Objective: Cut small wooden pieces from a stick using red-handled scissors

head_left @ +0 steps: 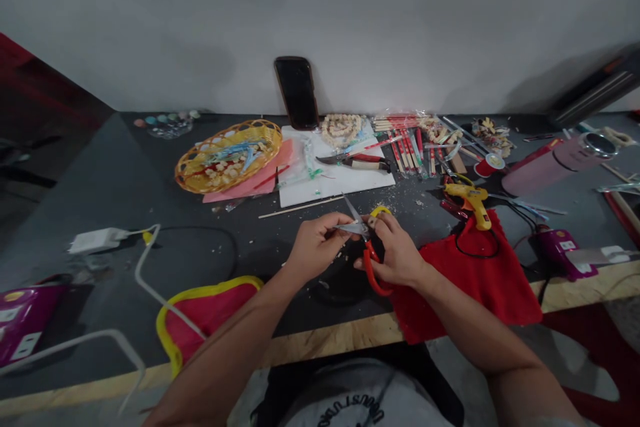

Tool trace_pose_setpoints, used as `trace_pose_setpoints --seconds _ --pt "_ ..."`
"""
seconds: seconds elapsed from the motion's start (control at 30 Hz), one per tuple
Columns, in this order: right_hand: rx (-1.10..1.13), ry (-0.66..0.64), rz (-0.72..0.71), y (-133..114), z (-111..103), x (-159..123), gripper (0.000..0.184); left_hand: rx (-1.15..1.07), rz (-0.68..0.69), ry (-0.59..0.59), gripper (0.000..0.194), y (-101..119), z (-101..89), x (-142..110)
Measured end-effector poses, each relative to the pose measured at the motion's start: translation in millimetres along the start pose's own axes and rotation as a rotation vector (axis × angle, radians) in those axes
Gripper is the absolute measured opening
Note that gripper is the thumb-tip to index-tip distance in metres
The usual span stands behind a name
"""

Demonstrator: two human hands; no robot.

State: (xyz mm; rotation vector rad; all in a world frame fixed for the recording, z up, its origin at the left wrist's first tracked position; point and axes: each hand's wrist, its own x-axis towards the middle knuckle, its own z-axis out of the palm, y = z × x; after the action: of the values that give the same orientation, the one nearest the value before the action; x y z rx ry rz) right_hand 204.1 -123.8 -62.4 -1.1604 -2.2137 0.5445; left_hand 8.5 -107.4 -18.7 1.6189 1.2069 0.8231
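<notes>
The right hand (397, 250) grips the scissors (369, 255), blades (353, 210) parted, above the table (115, 193). The left hand (317, 243) is pinched narrow beside the blades; whether it holds anything cannot be told.

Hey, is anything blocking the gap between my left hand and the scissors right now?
Nothing visible does: the left hand is right at the blade end of the scissors, which the right hand holds. Whether the left hand pinches something small there, I can't tell.
</notes>
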Motion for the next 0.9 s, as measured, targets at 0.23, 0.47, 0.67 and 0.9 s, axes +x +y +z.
trace_pose_setpoints --seconds 0.23,0.47,0.67,0.9 --pt "0.008 -0.018 -0.003 -2.0 -0.5 -0.5 0.069 -0.007 -0.003 -0.014 0.016 0.9 -0.7 -0.4" --pt "0.039 -0.019 -0.031 -1.6 2.3 -1.2 0.069 0.006 0.022 0.010 0.020 -0.6 -1.2 -1.2" --pt "-0.012 -0.017 -0.037 -7.6 -0.6 -0.9 0.061 0.033 0.060 0.054 0.020 -5.3 2.1 -2.3" --pt "0.037 -0.012 0.005 -7.8 -3.5 -0.5 0.056 0.178 0.087 0.124 0.018 -6.6 2.7 -2.3"
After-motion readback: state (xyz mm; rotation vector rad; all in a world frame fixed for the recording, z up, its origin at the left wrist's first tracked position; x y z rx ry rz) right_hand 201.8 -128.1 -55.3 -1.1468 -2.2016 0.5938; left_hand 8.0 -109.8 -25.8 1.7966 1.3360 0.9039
